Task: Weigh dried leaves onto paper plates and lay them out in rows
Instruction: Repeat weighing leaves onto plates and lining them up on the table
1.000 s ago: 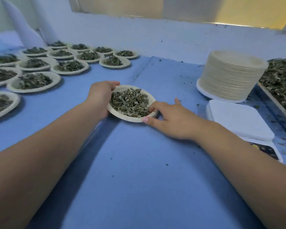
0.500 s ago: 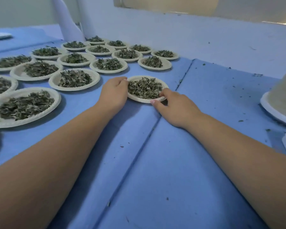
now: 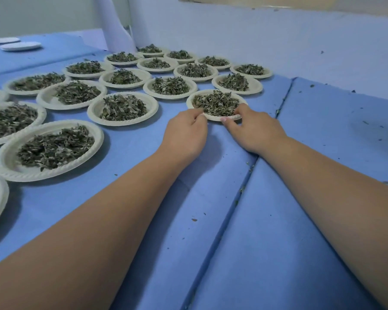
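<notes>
At right end of filled rows (image 3: 170, 87): pinching near rim of just-arrived plate (image 3: 213, 118) with left hand (image 3: 184, 133) and right hand (image 3: 253, 130); seemingly ready for release.

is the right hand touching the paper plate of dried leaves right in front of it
Touching. The head view shows the right hand pinching the near rim of the round white paper plate of dried leaves, thumb on top.
</notes>
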Motion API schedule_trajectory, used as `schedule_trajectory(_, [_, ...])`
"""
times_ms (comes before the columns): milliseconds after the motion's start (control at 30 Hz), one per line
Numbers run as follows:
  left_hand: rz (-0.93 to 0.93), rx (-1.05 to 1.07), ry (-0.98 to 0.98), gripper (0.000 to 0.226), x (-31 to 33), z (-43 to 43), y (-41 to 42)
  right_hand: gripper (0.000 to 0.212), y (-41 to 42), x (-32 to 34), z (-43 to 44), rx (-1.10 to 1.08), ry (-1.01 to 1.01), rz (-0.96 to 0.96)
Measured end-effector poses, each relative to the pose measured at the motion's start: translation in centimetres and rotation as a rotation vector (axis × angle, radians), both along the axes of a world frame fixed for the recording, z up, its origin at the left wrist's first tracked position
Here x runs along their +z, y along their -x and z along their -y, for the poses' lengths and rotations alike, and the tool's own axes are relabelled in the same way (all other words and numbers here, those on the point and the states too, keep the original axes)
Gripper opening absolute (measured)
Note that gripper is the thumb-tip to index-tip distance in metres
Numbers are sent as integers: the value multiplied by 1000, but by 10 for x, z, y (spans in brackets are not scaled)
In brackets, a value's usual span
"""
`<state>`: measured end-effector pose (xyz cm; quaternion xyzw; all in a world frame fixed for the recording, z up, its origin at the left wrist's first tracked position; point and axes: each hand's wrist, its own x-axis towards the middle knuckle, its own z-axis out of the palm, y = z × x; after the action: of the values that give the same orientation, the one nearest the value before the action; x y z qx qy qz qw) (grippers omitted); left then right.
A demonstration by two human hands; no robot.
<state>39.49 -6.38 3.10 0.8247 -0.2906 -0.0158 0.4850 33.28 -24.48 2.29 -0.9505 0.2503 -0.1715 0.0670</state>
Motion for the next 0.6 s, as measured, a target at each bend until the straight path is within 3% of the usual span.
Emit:
schedule_trajectory(267, [69,-18,-66,38,1,0,5,65,4,5,-5,-46,9,1])
schedule_trajectory(367, [87,-32,-103,37,2,0,7,52,14,7,-9,-46,101,34])
schedule_trajectory(500, [191,-86,-174,8,4,-1,22,26,45,11,-5,-98,122,-47])
schedule_trajectory(600, [260,-158,-213,9,5,5,39,25,80,15,-1,-131,100,-94])
